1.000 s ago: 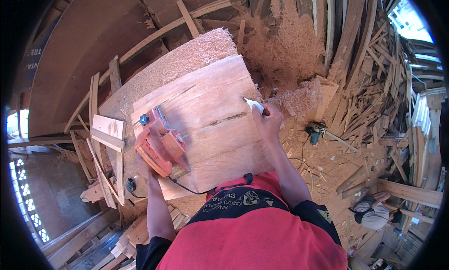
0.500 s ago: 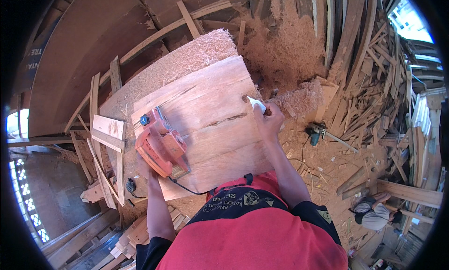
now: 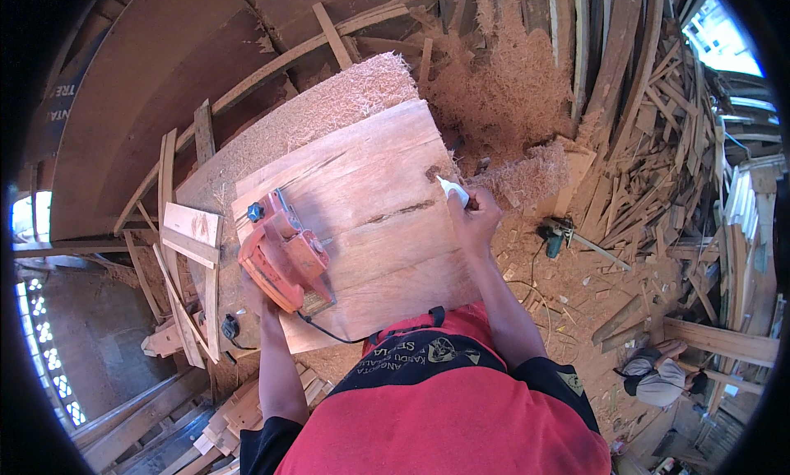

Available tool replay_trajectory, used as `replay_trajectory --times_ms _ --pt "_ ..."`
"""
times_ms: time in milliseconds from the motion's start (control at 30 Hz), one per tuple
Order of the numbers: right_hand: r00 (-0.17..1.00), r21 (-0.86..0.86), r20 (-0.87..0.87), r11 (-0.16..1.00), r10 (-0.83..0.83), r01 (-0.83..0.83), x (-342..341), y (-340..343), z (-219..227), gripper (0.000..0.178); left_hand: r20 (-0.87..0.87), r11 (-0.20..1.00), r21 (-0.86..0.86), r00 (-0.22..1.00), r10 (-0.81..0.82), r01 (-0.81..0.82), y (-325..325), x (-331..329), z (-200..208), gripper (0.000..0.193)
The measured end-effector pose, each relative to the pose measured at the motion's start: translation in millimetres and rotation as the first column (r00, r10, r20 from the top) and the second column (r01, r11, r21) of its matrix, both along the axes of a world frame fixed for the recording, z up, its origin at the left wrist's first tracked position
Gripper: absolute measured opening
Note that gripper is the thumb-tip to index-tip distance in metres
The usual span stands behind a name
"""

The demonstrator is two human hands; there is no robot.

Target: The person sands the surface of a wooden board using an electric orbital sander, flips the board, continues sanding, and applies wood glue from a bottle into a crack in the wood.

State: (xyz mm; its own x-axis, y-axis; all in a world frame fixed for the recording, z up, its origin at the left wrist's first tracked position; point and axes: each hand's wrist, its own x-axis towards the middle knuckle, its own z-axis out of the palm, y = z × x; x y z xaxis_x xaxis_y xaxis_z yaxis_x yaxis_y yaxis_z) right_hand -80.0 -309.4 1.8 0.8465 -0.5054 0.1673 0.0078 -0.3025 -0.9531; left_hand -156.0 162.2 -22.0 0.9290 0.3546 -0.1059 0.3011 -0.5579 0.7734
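A wide pale-brown wooden panel (image 3: pixel 374 166) lies before me, with a dark crack running across its middle and a small dark hole near its right edge. My right hand (image 3: pixel 477 220) is closed round a small white squeeze bottle (image 3: pixel 454 192), whose pointed nozzle is just below that hole. On the panel's left part rests an orange-red belt sander (image 3: pixel 288 249) with a blue knob and a black cord. My left hand (image 3: pixel 262 298) is at the sander's rear, by the panel's left edge; the sander hides its fingers.
Wood shavings (image 3: pixel 329 101) cover the surface beyond the panel. A green power saw (image 3: pixel 555 238) lies on the littered floor at right. Scrap boards (image 3: pixel 191 232) stand at left, with piled offcuts (image 3: pixel 658 121) at far right. Another person (image 3: pixel 658 372) is low down at lower right.
My right hand and the squeeze bottle have shifted slightly down toward me, so the nozzle has come away from the dark hole. My left hand and the sander look unmoved.
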Motion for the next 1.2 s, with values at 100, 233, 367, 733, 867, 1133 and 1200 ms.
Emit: replay_trajectory --times_ms 100,233,367,733,867,1133,1200 --pt "1.0 0.005 -0.011 1.0 -0.006 0.006 0 0 1 0.018 -0.001 1.0 0.01 1.0 -0.006 0.006 1 -2 4 0.046" --pt "1.0 -0.026 -0.019 1.0 -0.01 0.009 -1 -2 -5 0.02 -0.004 1.0 0.024 1.0 -0.011 0.011 -4 6 2 0.046" --pt "0.998 -0.076 0.06 0.997 -0.02 0.024 -3 -3 -4 0.02 -0.009 0.999 0.035 1.0 -0.017 0.017 -2 2 5 0.046" --pt "0.999 -0.012 0.023 0.999 -0.045 0.045 -5 0 1 0.016 -0.023 0.997 0.07 0.999 -0.031 0.033 -7 14 9 0.046" --pt "0.997 -0.015 0.02 0.997 -0.077 0.078 -6 1 2 0.017 -0.033 0.996 0.083 0.999 -0.028 0.031 -8 11 9 0.046" --pt "0.996 0.003 0.04 0.996 -0.085 0.085 -3 -1 -5 0.017 -0.046 0.994 0.105 0.998 -0.037 0.041 -8 3 13 0.046" --pt "0.996 0.051 0.026 0.995 -0.087 0.085 -2 -1 -5 0.017 -0.049 0.993 0.11 0.998 -0.038 0.043 -11 9 11 0.046"
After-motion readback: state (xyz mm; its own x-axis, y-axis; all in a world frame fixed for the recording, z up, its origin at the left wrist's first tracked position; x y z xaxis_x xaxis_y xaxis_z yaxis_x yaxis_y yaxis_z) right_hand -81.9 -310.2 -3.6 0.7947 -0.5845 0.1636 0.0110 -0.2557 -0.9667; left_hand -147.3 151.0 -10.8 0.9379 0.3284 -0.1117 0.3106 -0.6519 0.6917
